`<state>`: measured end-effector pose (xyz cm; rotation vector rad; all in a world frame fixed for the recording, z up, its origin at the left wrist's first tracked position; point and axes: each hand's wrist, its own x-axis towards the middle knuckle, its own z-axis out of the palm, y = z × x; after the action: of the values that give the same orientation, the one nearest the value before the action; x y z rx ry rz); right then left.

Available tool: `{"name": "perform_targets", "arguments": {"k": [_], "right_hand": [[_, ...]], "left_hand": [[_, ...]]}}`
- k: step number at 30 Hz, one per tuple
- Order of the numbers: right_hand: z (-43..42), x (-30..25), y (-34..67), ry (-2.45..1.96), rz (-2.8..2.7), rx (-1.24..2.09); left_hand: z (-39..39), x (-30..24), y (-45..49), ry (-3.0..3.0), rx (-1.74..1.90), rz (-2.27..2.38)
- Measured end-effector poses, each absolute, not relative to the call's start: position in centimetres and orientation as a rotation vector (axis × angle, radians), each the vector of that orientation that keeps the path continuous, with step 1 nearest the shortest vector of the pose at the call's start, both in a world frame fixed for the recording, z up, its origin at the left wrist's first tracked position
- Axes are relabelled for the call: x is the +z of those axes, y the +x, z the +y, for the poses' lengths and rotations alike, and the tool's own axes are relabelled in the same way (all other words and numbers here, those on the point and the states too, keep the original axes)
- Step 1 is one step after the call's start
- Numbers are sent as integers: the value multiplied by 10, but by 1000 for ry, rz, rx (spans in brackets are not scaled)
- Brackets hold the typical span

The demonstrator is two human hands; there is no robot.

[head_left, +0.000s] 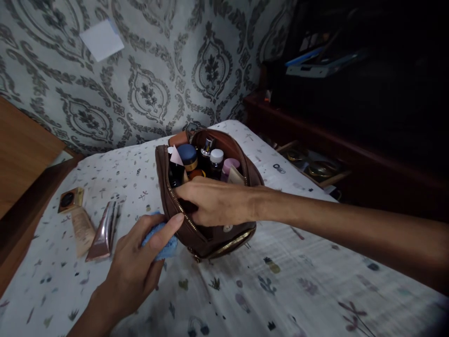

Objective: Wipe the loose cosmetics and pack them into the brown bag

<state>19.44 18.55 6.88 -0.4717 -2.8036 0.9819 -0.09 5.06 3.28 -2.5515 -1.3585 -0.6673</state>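
A brown toiletry bag (168, 208) with gold zips stands unzipped on the patterned sheet. My right hand (217, 201) reaches down into it from the right, its fingers hidden below the rim. Behind that hand, inside the bag, are a jar with a dark blue lid (187, 154), a white-capped bottle (216, 158), a pink-lidded container (231, 164) and a silver-capped bottle (208, 146). My left hand (140, 252) is closed around a crumpled light blue cloth (166, 245), with a finger stretched against the bag's near left edge.
To the left lie a shiny pinkish tube (104, 231), a beige tube (82, 229) and a small gold box (70, 200). A wooden board (28, 154) borders the sheet (273, 299) at left. At right an open drawer (315, 164) sits beneath dark furniture. Patterned wallpaper rises behind.
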Motion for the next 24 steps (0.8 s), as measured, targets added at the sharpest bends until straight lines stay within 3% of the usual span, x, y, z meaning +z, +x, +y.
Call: {"name": "perform_targets", "arguments": {"k": [15, 24], "right_hand": [[182, 78, 191, -622, -3089, 827], [185, 86, 198, -720, -3093, 937]], "left_hand": [[50, 33, -2, -2593, -686, -1304], [50, 31, -4, -2588, -694, -1329]]}}
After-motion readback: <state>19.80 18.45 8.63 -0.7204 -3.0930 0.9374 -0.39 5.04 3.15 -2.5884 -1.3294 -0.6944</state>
